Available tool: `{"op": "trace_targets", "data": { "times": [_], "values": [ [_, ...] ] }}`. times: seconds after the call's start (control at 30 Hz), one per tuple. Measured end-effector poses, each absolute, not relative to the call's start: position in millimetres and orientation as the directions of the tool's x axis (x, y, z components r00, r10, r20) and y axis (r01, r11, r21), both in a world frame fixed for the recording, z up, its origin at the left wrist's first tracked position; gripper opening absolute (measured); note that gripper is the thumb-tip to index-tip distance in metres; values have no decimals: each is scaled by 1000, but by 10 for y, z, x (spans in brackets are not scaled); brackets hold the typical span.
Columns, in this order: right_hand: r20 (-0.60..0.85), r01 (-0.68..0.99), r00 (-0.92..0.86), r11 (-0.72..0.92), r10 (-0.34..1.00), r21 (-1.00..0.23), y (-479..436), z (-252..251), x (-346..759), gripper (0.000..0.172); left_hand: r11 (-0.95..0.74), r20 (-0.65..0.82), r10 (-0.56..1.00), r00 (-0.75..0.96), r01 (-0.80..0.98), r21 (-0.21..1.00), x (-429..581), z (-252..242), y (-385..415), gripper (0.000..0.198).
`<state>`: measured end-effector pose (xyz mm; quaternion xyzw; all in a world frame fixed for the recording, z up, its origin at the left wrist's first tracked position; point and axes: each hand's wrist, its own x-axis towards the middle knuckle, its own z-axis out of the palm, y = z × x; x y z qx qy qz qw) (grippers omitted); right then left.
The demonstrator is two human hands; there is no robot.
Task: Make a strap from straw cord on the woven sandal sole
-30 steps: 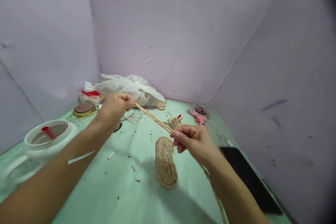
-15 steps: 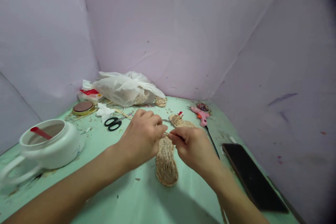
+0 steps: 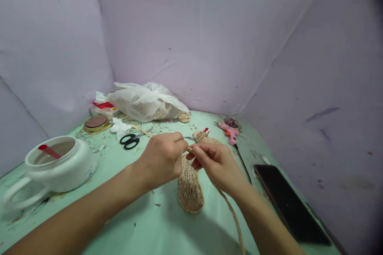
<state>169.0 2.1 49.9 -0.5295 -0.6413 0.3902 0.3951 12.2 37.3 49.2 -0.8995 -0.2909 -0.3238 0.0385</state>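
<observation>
My left hand [image 3: 163,159] and my right hand [image 3: 217,163] meet above the green table [image 3: 131,215], both pinched on a braided straw cord [image 3: 231,217]. The cord runs from between my fingertips down past my right wrist and off the bottom edge. Just below my hands lies an oval woven straw sole [image 3: 189,187], flat on the table. A second woven straw piece [image 3: 205,137] with a small red bit lies just beyond my right hand.
Black scissors [image 3: 130,140] lie left of my hands. A white pot [image 3: 56,165] with a red spoon stands at the left. A plastic bag [image 3: 143,101] and a round tin [image 3: 95,122] sit at the back. A pink glue gun [image 3: 229,131] and a dark phone [image 3: 289,203] are on the right.
A second ago my hands held the cord stretched apart; my left hand came in to meet the right above the sole. Since half a second ago the cord hangs lower by my right wrist.
</observation>
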Motion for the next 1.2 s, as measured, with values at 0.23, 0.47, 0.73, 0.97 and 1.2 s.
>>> {"op": "trace_targets", "data": {
  "times": [0.23,0.47,0.73,0.97,1.2],
  "values": [
    [-188,33,-213,-185,959,-982,73,545,1802,34,-819,667,511,542,542,188,115,487,427,21],
    [-6,-26,-82,-8,997,-1000,82,468,1733,18,-777,643,621,449,462,427,151,482,388,20],
    [25,-268,-16,19,1000,-963,105,423,1645,23,-613,485,777,400,309,727,207,548,326,20],
    [213,-156,73,222,974,-963,124,393,1618,17,-475,380,840,388,183,861,215,554,322,19],
    [346,-43,108,352,932,-935,81,372,1619,9,-451,354,835,421,156,879,201,592,291,17]
  ]
}}
